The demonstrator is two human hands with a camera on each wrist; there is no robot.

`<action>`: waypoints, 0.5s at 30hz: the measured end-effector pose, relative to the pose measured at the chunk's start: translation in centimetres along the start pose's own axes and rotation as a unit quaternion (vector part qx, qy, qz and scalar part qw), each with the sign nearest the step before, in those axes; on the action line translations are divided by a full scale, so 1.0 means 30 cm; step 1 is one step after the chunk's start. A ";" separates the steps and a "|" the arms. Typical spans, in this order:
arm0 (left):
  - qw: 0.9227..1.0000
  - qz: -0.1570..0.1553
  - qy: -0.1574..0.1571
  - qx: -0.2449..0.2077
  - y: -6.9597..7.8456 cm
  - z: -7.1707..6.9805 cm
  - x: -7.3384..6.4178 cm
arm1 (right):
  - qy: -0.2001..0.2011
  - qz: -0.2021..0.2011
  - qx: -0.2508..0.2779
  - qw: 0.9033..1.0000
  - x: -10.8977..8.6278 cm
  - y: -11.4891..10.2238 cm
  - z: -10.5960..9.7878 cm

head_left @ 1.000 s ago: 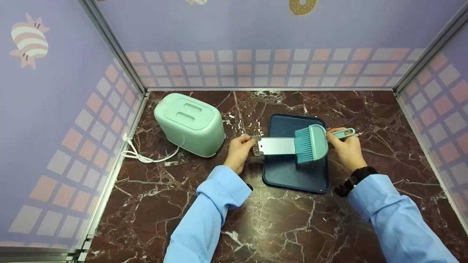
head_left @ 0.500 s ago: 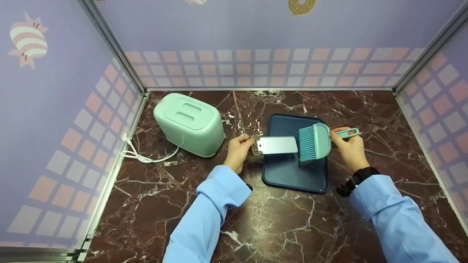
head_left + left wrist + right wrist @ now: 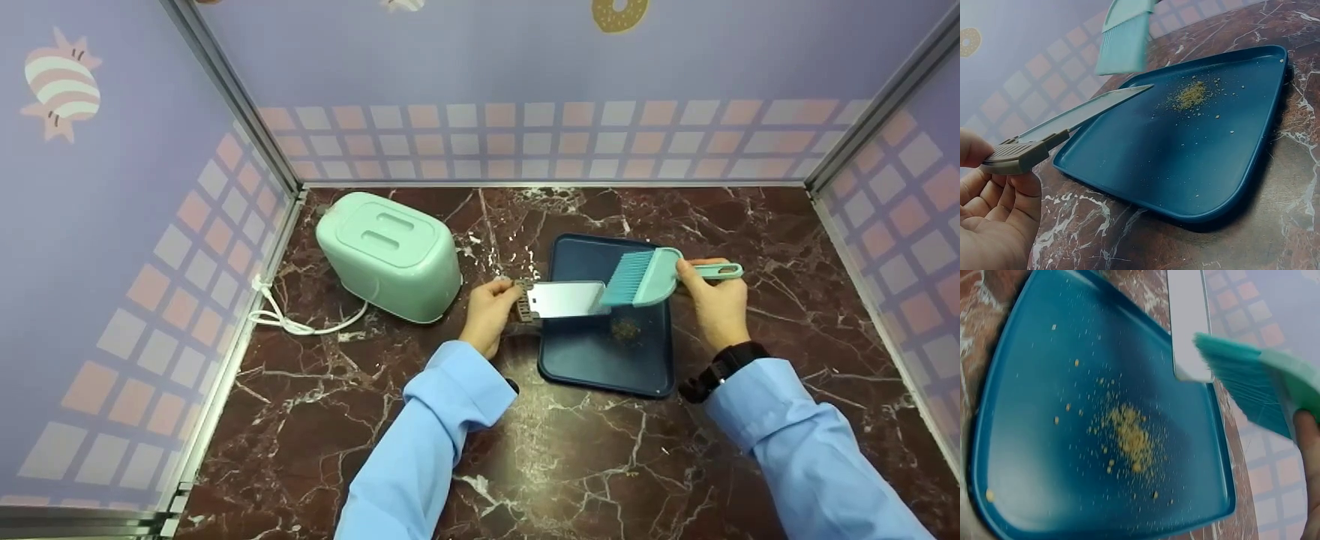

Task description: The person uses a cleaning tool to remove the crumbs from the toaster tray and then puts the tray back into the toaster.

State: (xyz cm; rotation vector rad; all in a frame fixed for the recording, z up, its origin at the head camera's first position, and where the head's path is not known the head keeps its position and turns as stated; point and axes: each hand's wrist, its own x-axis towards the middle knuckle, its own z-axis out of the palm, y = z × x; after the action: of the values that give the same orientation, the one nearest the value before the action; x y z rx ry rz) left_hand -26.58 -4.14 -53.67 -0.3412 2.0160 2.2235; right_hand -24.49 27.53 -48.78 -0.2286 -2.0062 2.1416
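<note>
My left hand (image 3: 489, 313) pinches the ridged brown end of a crumb tray (image 3: 568, 299), thumb above and fingers beneath. The flat metal plate of the crumb tray (image 3: 1084, 111) reaches out above a dark blue tray (image 3: 581, 364). By its handle, my right hand (image 3: 716, 304) grips a mint-green brush (image 3: 645, 277), raised over the blue tray. Its bristles (image 3: 1241, 374) are near the free end of the crumb tray, and whether they touch cannot be told. A small heap of yellowish crumbs (image 3: 1131, 436) lies on the blue tray, with loose bits scattered around it.
A mint-green toaster-like appliance (image 3: 390, 255) with two slot shapes on top stands at the left. Its white cord (image 3: 300, 326) lies coiled by the left wall. Patterned walls enclose the dark red marbled tabletop (image 3: 570, 465) at the back and both sides.
The brush first drew right off the crumb tray's end, then lifted and tilted back toward it. The crumb heap now shows in the head view. The left hand stays nearly still.
</note>
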 end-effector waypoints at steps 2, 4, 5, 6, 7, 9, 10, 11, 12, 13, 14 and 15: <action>1.000 0.000 0.002 -0.001 0.001 -0.001 -0.002 | 0.008 -0.005 0.033 0.999 0.004 0.006 0.013; 1.000 -0.002 0.001 -0.001 0.002 -0.003 -0.004 | 0.015 -0.016 0.047 0.999 0.008 0.012 0.025; 1.000 -0.002 0.002 0.000 0.002 -0.004 -0.005 | 0.020 -0.022 0.050 0.998 0.009 0.015 0.031; 1.000 -0.003 0.002 0.002 0.004 -0.004 -0.008 | 0.025 -0.027 0.046 0.998 0.010 0.019 0.036; 1.000 -0.004 0.002 0.002 0.004 -0.004 -0.009 | 0.032 -0.030 0.038 0.998 0.011 0.023 0.040; 1.000 -0.005 0.003 0.005 0.003 -0.004 -0.011 | 0.041 -0.034 0.021 0.998 0.012 0.030 0.048; 1.000 -0.005 0.003 0.006 0.004 -0.004 -0.011 | 0.045 -0.033 0.015 0.998 0.012 0.034 0.051; 1.000 -0.005 0.003 0.007 0.003 -0.003 -0.011 | 0.047 -0.033 0.009 0.998 0.012 0.037 0.053; 1.000 -0.007 0.003 0.007 0.003 -0.003 -0.012 | 0.048 -0.031 0.003 0.998 0.012 0.039 0.056; 1.000 -0.006 0.003 0.008 0.002 -0.003 -0.012 | 0.049 -0.030 0.002 0.998 0.011 0.041 0.058; 1.000 -0.006 0.003 0.010 0.003 -0.003 -0.013 | 0.048 -0.031 0.001 0.998 0.010 0.042 0.059; 1.000 -0.007 0.002 0.009 0.003 -0.003 -0.013 | 0.048 -0.030 -0.001 0.998 0.009 0.043 0.061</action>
State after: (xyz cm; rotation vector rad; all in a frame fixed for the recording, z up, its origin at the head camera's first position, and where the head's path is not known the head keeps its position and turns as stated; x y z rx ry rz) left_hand -26.23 -4.21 -53.50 -0.3559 2.0274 2.1981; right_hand -25.26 25.76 -49.94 -0.2628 -1.9388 2.0523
